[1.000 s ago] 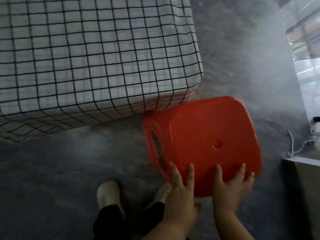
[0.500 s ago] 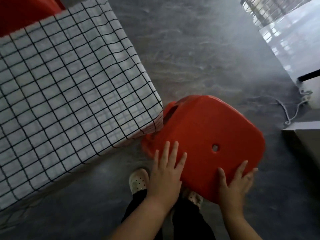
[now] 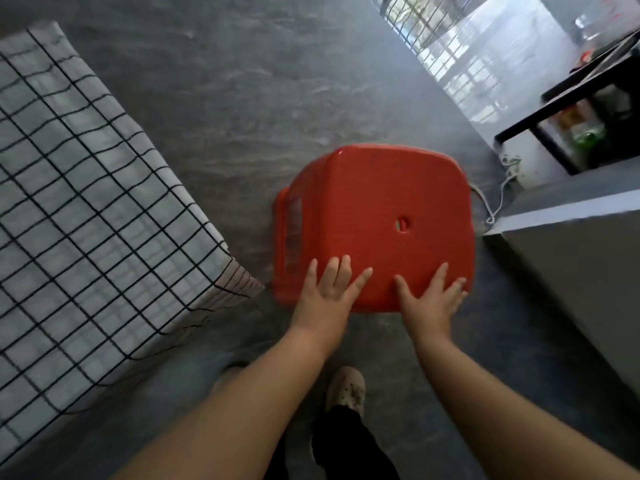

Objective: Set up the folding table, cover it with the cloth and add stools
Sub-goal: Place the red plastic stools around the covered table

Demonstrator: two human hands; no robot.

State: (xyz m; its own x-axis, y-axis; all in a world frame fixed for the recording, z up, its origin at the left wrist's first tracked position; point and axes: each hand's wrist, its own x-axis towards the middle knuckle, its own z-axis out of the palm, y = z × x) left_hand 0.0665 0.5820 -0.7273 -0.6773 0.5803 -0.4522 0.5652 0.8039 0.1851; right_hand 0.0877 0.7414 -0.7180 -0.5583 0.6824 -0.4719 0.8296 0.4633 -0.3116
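A red plastic stool (image 3: 374, 216) with a small hole in its seat stands upright on the grey floor, to the right of the table. The table is covered by a white cloth with a black grid (image 3: 83, 209), whose corner hangs down close to the stool's left side. My left hand (image 3: 325, 299) lies on the near left edge of the seat, fingers spread. Resting on the near right edge of the seat is my right hand (image 3: 429, 303), fingers also spread. Both palms press flat on the seat; neither wraps around it.
A grey cabinet or counter (image 3: 571, 258) stands right of the stool. A white cord (image 3: 498, 199) lies on the floor beside it. A black shelf frame (image 3: 568, 109) and a bright barred doorway (image 3: 460, 46) are at the far right. My feet (image 3: 346, 389) are below the stool.
The view has swung right, so the table slid to the left edge. The stool has been turned square and now sits clear of the cloth corner. Both hands stay on its near edge.
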